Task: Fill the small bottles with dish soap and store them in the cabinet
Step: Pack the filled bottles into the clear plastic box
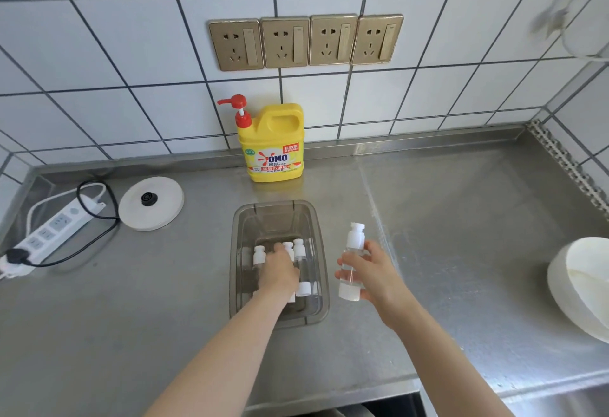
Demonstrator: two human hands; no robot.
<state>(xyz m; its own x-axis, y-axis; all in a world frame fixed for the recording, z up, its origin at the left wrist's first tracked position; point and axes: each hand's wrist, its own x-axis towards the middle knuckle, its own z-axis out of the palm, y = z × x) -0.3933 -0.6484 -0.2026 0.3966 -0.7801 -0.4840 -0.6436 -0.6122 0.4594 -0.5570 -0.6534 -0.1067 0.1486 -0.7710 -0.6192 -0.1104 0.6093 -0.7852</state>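
Right hand (375,276) gripping a clear bottle (352,263) upright just right of the bin (242,219), left hand (280,270) reaching into the bin among small bottles (258,253), finger grip unclear, yellow soap jug (275,143) behind on steel table (461,219)

White power strip (56,230) with black cord, round white kettle base (151,204), four wall sockets (304,41), white bowl (580,285)

Left hand (279,268) reaching down, fingers hidden; right hand (375,273) raised, fingers curled, gripping.
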